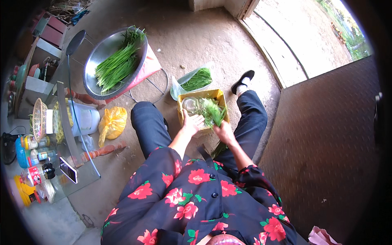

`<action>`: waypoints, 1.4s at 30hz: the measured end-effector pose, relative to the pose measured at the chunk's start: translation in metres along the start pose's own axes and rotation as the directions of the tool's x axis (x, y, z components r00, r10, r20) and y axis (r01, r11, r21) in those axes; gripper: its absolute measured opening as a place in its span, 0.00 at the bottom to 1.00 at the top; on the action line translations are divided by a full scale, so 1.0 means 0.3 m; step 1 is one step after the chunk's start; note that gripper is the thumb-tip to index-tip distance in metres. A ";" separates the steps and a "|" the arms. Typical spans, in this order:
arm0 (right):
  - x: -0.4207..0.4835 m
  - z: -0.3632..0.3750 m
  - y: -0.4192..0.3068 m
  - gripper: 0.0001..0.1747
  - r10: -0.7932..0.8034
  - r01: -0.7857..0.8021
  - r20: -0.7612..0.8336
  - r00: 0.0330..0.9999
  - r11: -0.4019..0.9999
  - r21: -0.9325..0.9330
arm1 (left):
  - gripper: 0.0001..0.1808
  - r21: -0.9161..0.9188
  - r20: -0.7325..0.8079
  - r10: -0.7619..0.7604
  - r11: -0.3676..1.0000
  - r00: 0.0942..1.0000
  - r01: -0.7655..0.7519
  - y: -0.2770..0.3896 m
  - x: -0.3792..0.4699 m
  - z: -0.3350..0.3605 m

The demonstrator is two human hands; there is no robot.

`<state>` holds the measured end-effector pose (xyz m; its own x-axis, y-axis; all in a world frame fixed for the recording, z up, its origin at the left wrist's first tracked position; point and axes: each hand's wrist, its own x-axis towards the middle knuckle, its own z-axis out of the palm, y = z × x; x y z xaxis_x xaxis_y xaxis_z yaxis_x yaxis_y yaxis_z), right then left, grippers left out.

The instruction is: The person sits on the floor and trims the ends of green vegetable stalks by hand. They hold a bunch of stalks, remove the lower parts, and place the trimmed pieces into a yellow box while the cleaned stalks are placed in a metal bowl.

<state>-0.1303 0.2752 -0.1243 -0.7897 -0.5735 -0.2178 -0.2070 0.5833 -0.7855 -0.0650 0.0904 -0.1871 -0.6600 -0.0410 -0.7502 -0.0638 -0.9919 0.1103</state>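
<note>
Over a yellow-lined bin (180, 118) between the knees, my right hand (225, 132) grips a bunch of green leafy stalks (215, 111). Beside it, my left hand (192, 122) is spread with its palm turned up, holding nothing. Inside the bin lie loose green scraps and what looks like a clear plastic container (190, 104). Just beyond the bin, a clear plastic bag (179, 88) holds more cut greens (199, 79). A large metal basin (90, 62) with long green stalks (118, 65) rests on a stool with a red cover (150, 65).
A tied yellow plastic bag (112, 124) and a pale bucket (87, 116) stand at the left. Near them, a glass-topped table (78, 188) bears a phone (68, 170), bottles and jars. A patterned metal door (318, 147) is at the right, beside the doorway.
</note>
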 end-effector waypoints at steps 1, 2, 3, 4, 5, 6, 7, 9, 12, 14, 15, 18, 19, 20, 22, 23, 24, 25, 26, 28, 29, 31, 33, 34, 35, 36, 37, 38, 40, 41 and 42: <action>0.007 -0.044 -0.044 0.11 0.049 -0.046 -0.103 0.993 0.999 0.025 | 0.66 0.031 -0.083 0.012 0.999 0.996 -0.009 0.011 0.003 -0.033; 0.020 -0.083 -0.112 0.11 0.048 -0.023 -0.244 0.968 0.994 0.105 | 0.67 0.073 -0.076 0.070 0.995 0.995 -0.065 0.007 0.004 -0.056; 0.019 -0.098 -0.163 0.11 0.059 0.010 -0.379 0.923 0.984 0.178 | 0.65 0.033 -0.127 0.060 0.998 0.990 -0.056 0.001 0.014 -0.052; 0.009 -0.069 -0.172 0.10 0.017 0.056 -0.403 0.915 0.984 0.170 | 0.64 -0.003 -0.175 0.046 0.999 0.984 -0.048 -0.010 0.029 -0.033; 0.020 0.017 -0.019 0.12 0.066 -0.079 -0.095 0.993 0.987 -0.138 | 0.63 -0.033 -0.214 0.023 0.999 0.977 -0.031 -0.034 0.038 0.010; -0.013 0.068 0.004 0.13 0.023 -0.004 0.081 0.996 0.974 -0.228 | 0.59 -0.088 -0.082 -0.005 0.996 0.997 -0.003 -0.067 0.025 0.052; -0.029 0.098 -0.003 0.15 -0.010 0.088 0.253 0.967 0.950 -0.301 | 0.56 -0.001 0.137 0.090 0.996 0.986 -0.091 -0.087 -0.002 0.073; -0.036 0.059 -0.031 0.17 -0.006 0.021 0.084 0.996 0.984 -0.176 | 0.58 -0.089 0.240 0.067 0.995 0.968 -0.047 -0.046 -0.023 0.038; 0.007 -0.035 -0.101 0.12 0.171 -0.158 -0.110 0.979 0.980 0.118 | 0.64 0.060 -0.056 0.089 0.994 0.994 -0.086 0.006 -0.014 -0.091; -0.008 0.001 -0.091 0.13 0.066 -0.067 -0.085 0.994 0.998 -0.013 | 0.63 0.067 -0.097 0.065 0.996 0.993 -0.058 -0.010 0.003 -0.099; -0.026 0.051 -0.058 0.15 -0.031 0.042 0.051 0.998 0.971 -0.237 | 0.62 0.032 -0.126 0.008 0.999 0.992 -0.004 -0.045 -0.011 -0.016; -0.041 0.124 0.024 0.13 0.011 0.003 0.109 0.994 0.991 -0.133 | 0.53 0.027 0.226 -0.005 1.000 0.974 -0.001 -0.039 -0.088 0.099; -0.053 0.112 0.020 0.12 0.039 -0.029 0.060 0.997 0.989 -0.146 | 0.54 -0.008 0.243 0.017 1.000 0.970 -0.016 -0.020 -0.127 0.089; -0.028 0.076 0.022 0.12 0.136 -0.134 0.145 0.980 0.991 -0.026 | 0.59 0.064 0.099 0.067 0.995 0.993 -0.073 0.010 -0.111 0.050; -0.014 -0.007 -0.080 0.13 0.254 -0.329 0.303 0.918 0.916 0.228 | 0.66 0.177 -0.047 0.135 0.976 0.990 -0.125 0.028 -0.112 -0.005; -0.009 -0.042 -0.122 0.14 0.251 -0.369 0.335 0.908 0.859 0.354 | 0.66 0.215 -0.036 0.131 0.969 0.991 -0.121 0.013 -0.127 0.003; -0.007 -0.063 -0.147 0.15 0.228 -0.370 0.350 0.909 0.828 0.422 | 0.69 0.300 0.041 0.090 0.949 0.995 -0.098 -0.005 -0.150 0.025; -0.004 -0.065 -0.165 0.16 0.197 -0.371 0.373 0.907 0.792 0.485 | 0.68 0.331 0.145 0.039 0.940 0.989 -0.086 -0.021 -0.169 0.026; -0.005 -0.061 -0.184 0.16 0.159 -0.353 0.392 0.906 0.795 0.493 | 0.64 0.364 0.216 0.014 0.927 0.976 -0.094 -0.051 -0.183 0.024; -0.011 -0.040 -0.200 0.14 0.065 -0.307 0.426 0.902 0.790 0.531 | 0.48 0.505 0.501 -0.170 0.853 0.848 -0.128 -0.042 -0.232 0.057; -0.018 -0.028 -0.202 0.11 0.007 -0.281 0.442 0.897 0.782 0.557 | 0.35 0.549 0.464 -0.160 0.824 0.871 -0.141 -0.049 -0.246 0.077; -0.019 0.023 -0.208 0.07 -0.146 0.013 0.257 0.955 0.888 0.459 | 0.27 0.640 0.367 0.039 0.714 0.929 -0.284 -0.062 -0.340 0.166; -0.025 0.051 -0.210 0.08 -0.100 -0.029 0.257 0.961 0.890 0.455 | 0.22 0.653 0.335 0.012 0.718 0.942 -0.241 -0.036 -0.343 0.154; -0.023 0.061 -0.209 0.10 -0.099 -0.037 0.283 0.954 0.899 0.437 | 0.22 0.649 0.333 0.010 0.723 0.943 -0.237 -0.030 -0.345 0.147; -0.022 0.072 -0.207 0.12 -0.096 -0.043 0.307 0.947 0.907 0.418 | 0.22 0.645 0.332 0.007 0.728 0.943 -0.233 -0.024 -0.348 0.140; -0.028 0.070 -0.224 0.19 -0.064 -0.094 0.348 0.935 0.903 0.419 | 0.21 0.623 0.382 0.058 0.722 0.922 -0.303 -0.019 -0.366 0.145; -0.041 0.061 -0.248 0.19 -0.106 -0.049 0.308 0.945 0.890 0.454 | 0.21 0.609 0.414 0.080 0.716 0.907 -0.341 -0.013 -0.383 0.157; -0.064 0.058 -0.274 0.19 -0.146 -0.002 0.267 0.953 0.874 0.485 | 0.20 0.594 0.445 0.103 0.710 0.890 -0.379 -0.002 -0.402 0.168; -0.102 0.041 -0.312 0.23 -0.111 -0.073 0.324 0.939 0.860 0.506 | 0.18 0.569 0.469 0.132 0.712 0.874 -0.412 0.029 -0.426 0.181; -0.128 0.046 -0.329 0.22 -0.143 -0.056 0.294 0.945 0.815 0.577 | 0.14 0.542 0.439 0.129 0.752 0.889 -0.376 0.041 -0.439 0.182; -0.149 0.049 -0.326 0.22 -0.144 -0.061 0.313 0.939 0.825 0.561 | 0.12 0.512 0.476 0.137 0.760 0.869 -0.401 0.062 -0.452 0.193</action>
<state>-0.0663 0.2352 -0.0464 -0.5305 -0.8026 -0.2729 0.2013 0.1934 -0.9602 -0.0200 0.0845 -0.0457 -0.9384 -0.1142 -0.3260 -0.1671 -0.6759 0.7178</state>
